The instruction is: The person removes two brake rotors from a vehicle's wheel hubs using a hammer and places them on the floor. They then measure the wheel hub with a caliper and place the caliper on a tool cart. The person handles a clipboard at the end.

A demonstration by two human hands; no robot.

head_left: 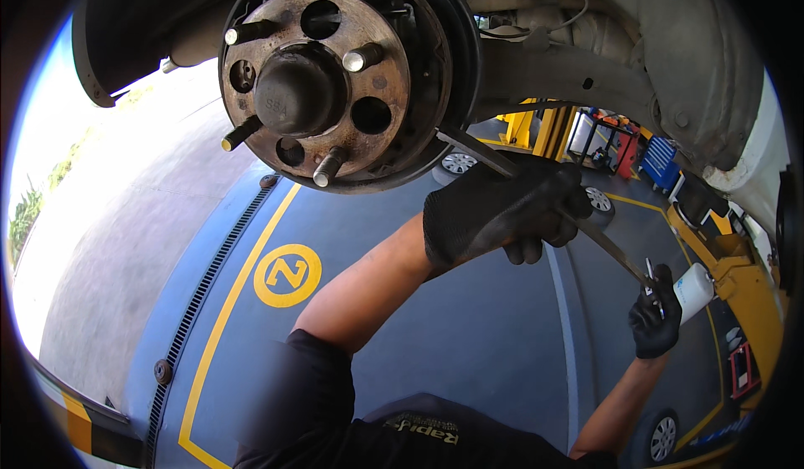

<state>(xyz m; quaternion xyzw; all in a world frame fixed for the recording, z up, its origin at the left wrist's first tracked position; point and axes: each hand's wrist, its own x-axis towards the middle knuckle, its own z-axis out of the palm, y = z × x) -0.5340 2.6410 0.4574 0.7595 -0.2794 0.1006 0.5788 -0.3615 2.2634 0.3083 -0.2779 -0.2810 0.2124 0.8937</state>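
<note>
My left hand point(515, 205), in a black glove, is closed around a long metal bar point(479, 149). The bar's upper end reaches the lower right edge of the dark brake backing plate point(448, 75), behind the rusty wheel hub point(377, 134). Its lower length point(607, 247) slants down toward my right hand point(656, 322). Also gloved in black, that hand has its fingers curled, with a white can point(693, 291) jutting out from its right side. Small shiny metal parts point(652, 289) show at its fingers; their kind is unclear. Several studs point(364, 57) stick out of the hub around a dark centre cap point(300, 90).
Suspension parts and the wheel arch point(695, 75) hang overhead. A yellow lift arm point(737, 276) stands at the right. Wheels point(662, 437) lie on the blue-grey floor point(469, 343). At the back are a blue tool cabinet point(661, 161) and a drain grate point(209, 276) runs along the left.
</note>
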